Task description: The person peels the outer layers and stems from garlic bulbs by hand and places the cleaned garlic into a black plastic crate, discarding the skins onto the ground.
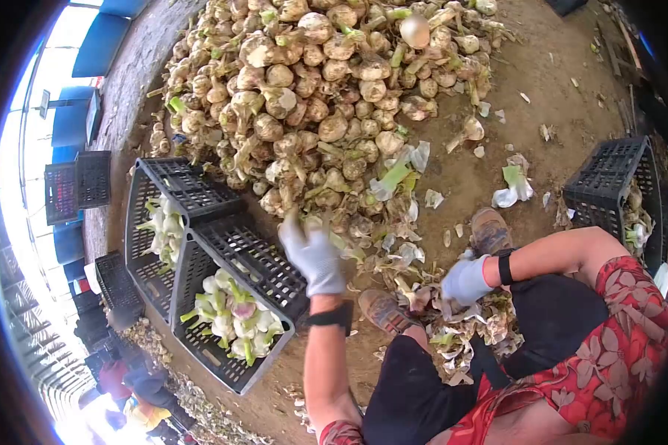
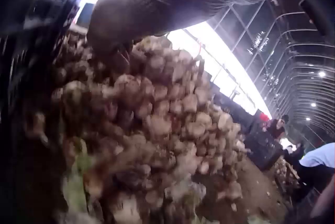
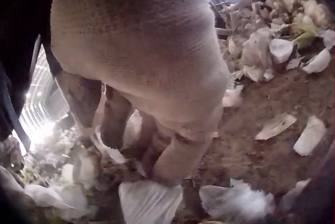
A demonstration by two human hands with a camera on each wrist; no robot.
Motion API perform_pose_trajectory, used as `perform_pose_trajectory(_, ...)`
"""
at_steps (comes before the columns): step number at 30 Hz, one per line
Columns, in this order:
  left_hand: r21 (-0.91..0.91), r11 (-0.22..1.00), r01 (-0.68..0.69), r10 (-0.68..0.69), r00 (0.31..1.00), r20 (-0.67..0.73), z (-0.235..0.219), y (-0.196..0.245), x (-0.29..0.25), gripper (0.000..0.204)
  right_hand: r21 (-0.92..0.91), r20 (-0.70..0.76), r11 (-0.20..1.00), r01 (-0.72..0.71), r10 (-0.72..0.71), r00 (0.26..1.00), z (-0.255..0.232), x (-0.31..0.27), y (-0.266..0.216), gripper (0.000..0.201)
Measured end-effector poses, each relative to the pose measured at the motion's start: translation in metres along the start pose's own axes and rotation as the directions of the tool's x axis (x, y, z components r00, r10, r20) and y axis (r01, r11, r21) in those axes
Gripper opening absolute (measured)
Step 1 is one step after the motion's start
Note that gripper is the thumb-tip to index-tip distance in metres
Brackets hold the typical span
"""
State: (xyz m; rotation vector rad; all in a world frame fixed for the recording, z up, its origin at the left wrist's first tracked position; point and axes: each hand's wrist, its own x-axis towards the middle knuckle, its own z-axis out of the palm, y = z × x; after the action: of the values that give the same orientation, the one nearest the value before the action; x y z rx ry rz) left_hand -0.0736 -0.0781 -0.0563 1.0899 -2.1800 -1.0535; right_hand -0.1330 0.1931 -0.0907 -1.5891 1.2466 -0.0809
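In the head view, my left hand [image 1: 312,256], in a pale knit glove, reaches to the near edge of a large heap of garlic bulbs [image 1: 326,96]. Its fingers are extended and blurred, with nothing visible in them. The left wrist view shows that hand as a dark shape over the blurred heap [image 2: 162,124]. My gloved right hand [image 1: 464,280] is low over a litter of garlic peelings [image 1: 460,337] between the feet. In the right wrist view its fingers [image 3: 180,156] curl downward around papery garlic skins [image 3: 109,149]; their tips are partly hidden.
Two tilted black crates stand at the left; the nearer crate [image 1: 256,256] holds trimmed garlic [image 1: 234,319] with green stems. Another crate [image 1: 608,185] is at the right. A shoe [image 1: 390,311] stands beside the peelings. Farther back at the left, people [image 1: 145,393] are working.
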Motion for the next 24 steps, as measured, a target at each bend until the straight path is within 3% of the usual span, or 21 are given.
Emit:
perform_pose_trajectory(1, 0.207, 0.978, -0.015, 0.01, 1.0, 0.024, 0.016, -0.01, -0.008, 0.036, -0.008, -0.076, 1.0, -0.022, 0.022, 0.997, -0.004, -0.001, 0.001, 0.028)
perform_pose_trajectory(3, 0.406, 0.905, -0.122, 0.11, 0.992, 0.053, 0.038, -0.036, -0.019, 0.037, -0.009, -0.443, 0.982, -0.189, 0.166, 0.881, -0.015, 0.004, 0.014, 0.029)
perform_pose_trajectory(4, 0.361, 0.927, -0.105, 0.069, 0.991, 0.112, 0.042, -0.042, -0.022, 0.037, -0.013, -0.592, 0.968, -0.251, 0.195, 0.782, -0.027, 0.006, 0.019, 0.039)
perform_pose_trajectory(5, 0.317, 0.945, -0.084, 0.03, 0.985, 0.17, 0.044, -0.046, -0.024, 0.037, -0.021, -0.763, 0.966, -0.259, 0.152, 0.628, -0.038, 0.013, 0.026, 0.05)
perform_pose_trajectory(6, 0.275, 0.96, -0.057, -0.007, 0.974, 0.226, 0.045, -0.047, -0.027, 0.038, -0.078, -0.781, 0.921, -0.382, 0.182, 0.597, -0.059, 0.018, 0.028, 0.059)
perform_pose_trajectory(9, 0.469, 0.856, -0.219, 0.099, 0.959, 0.267, 0.045, -0.037, -0.041, 0.039, -0.183, -0.705, 0.943, -0.277, 0.071, 0.706, -0.055, 0.047, 0.046, 0.057)
perform_pose_trajectory(10, 0.438, 0.868, -0.234, 0.104, 0.949, 0.299, 0.041, -0.038, -0.046, 0.034, -0.237, -0.567, 0.949, -0.208, 0.039, 0.823, -0.05, 0.049, 0.034, 0.052)
perform_pose_trajectory(11, 0.404, 0.88, -0.25, 0.135, 0.947, 0.292, 0.038, -0.042, -0.052, 0.033, -0.362, -0.486, 0.919, -0.159, -0.041, 0.873, -0.025, 0.056, 0.029, 0.045)
perform_pose_trajectory(12, 0.368, 0.891, -0.265, 0.164, 0.945, 0.283, 0.035, -0.048, -0.06, 0.033, -0.465, -0.437, 0.885, 0.022, -0.251, 0.864, 0.001, 0.053, 0.026, 0.042)
perform_pose_trajectory(13, 0.333, 0.901, -0.278, 0.19, 0.943, 0.272, 0.033, -0.052, -0.068, 0.032, -0.271, -0.147, 0.946, 0.177, -0.223, 0.964, 0.013, 0.047, 0.011, 0.04)
perform_pose_trajectory(14, 0.323, 0.903, -0.283, 0.197, 0.941, 0.274, 0.03, -0.049, -0.075, 0.034, -0.179, 0.071, 0.963, 0.202, -0.192, 0.979, 0.023, 0.039, -0.006, 0.037)
perform_pose_trajectory(15, 0.298, 0.925, -0.234, 0.152, 0.95, 0.272, 0.029, -0.047, -0.085, 0.034, -0.017, 0.367, 0.984, 0.178, -0.159, 0.916, 0.015, 0.027, -0.024, 0.039)
perform_pose_trajectory(16, 0.272, 0.945, -0.185, 0.109, 0.956, 0.272, 0.028, -0.045, -0.095, 0.034, 0.042, 0.408, 0.956, 0.289, -0.28, 0.869, 0.043, 0.035, -0.026, 0.043)
perform_pose_trajectory(17, 0.244, 0.96, -0.135, 0.066, 0.96, 0.274, 0.027, -0.042, -0.105, 0.034, 0.155, 0.4, 0.942, 0.298, -0.336, 0.853, 0.068, 0.035, -0.017, 0.045)
perform_pose_trajectory(19, 0.267, 0.956, -0.125, 0.031, 0.943, 0.331, 0.019, -0.031, -0.119, 0.033, 0.144, 0.426, 0.953, 0.265, -0.302, 0.853, 0.007, 0.014, -0.037, 0.042)
perform_pose_trajectory(20, 0.239, 0.961, -0.14, 0.047, 0.933, 0.356, 0.015, -0.027, -0.124, 0.032, 0.159, 0.245, 0.922, 0.353, -0.383, 0.891, -0.015, 0.003, -0.043, 0.037)
perform_pose_trajectory(21, 0.213, 0.965, -0.152, 0.062, 0.923, 0.379, 0.012, -0.026, -0.129, 0.031, 0.093, 0.132, 0.941, 0.326, -0.336, 0.932, -0.06, -0.017, -0.065, 0.033)
perform_pose_trajectory(22, 0.102, 0.991, -0.088, 0.042, 0.921, 0.388, 0.009, -0.028, -0.13, 0.031, 0.093, -0.132, 0.889, 0.449, -0.436, 0.89, -0.077, -0.023, -0.078, 0.032)
perform_pose_trajectory(23, -0.016, 1.0, 0.003, 0.004, 0.923, 0.386, 0.005, -0.023, -0.128, 0.026, 0.001, -0.394, 0.771, 0.637, -0.585, 0.709, -0.102, -0.035, -0.094, 0.03)
perform_pose_trajectory(24, 0.039, 0.999, -0.013, 0.001, 0.951, 0.311, 0.006, -0.014, -0.125, 0.026, -0.031, -0.578, 0.78, 0.626, -0.525, 0.625, -0.119, -0.046, -0.117, 0.03)
